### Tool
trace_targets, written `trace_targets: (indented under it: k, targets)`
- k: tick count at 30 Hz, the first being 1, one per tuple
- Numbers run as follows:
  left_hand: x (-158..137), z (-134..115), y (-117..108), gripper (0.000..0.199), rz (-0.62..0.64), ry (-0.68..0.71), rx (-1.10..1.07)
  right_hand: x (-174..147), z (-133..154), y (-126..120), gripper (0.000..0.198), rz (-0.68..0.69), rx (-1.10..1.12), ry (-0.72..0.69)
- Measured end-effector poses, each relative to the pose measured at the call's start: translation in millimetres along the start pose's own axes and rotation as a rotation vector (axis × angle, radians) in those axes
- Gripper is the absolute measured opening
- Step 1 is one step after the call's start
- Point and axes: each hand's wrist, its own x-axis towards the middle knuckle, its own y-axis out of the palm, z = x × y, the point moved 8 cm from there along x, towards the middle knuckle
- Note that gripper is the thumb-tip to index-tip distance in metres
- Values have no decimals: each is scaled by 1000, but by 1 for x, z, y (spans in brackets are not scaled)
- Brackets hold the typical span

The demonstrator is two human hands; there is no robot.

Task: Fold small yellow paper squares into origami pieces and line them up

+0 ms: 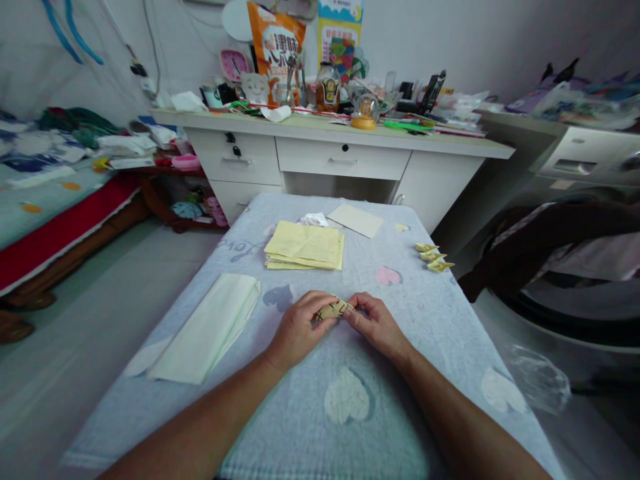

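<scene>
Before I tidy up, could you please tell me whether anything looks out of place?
Yes: dark cloth hangs from the washing machine at right instead of lying inside, and a crumpled white wad sits behind the flat yellow sheets.

Beside the right hand (375,325), bare tablecloth (425,313) gave room to slide rightward. Straight ahead of it I could see a lane running forward, between the yellow paper stack (306,245) and three small folded pieces (433,257) off to its front right, a card (356,221) edging its far left. Left of the left hand (304,325), pale folded sheets (207,330) stood in the way.
</scene>
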Motion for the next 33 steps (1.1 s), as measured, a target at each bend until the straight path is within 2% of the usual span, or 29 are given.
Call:
trace_targets:
  k: [7,17,24,29,33]
  targets:
    - [0,15,4,31,19,-159,-187,-4,6,3,21,-37,-87,-81]
    - [-1,17,6,33,71,-228,-252,-3,10,3,17,-35,-75,-99]
    - [-2,21,7,29,54,-259,-361,-4,15,1,8,-66,-126,-117]
    - [-3,26,14,30,63,-296,-530,-6,22,-1,17,-134,-105,-166]
    - [-2,32,15,32,43,-334,-585,-9,31,5,26,-72,-108,-283]
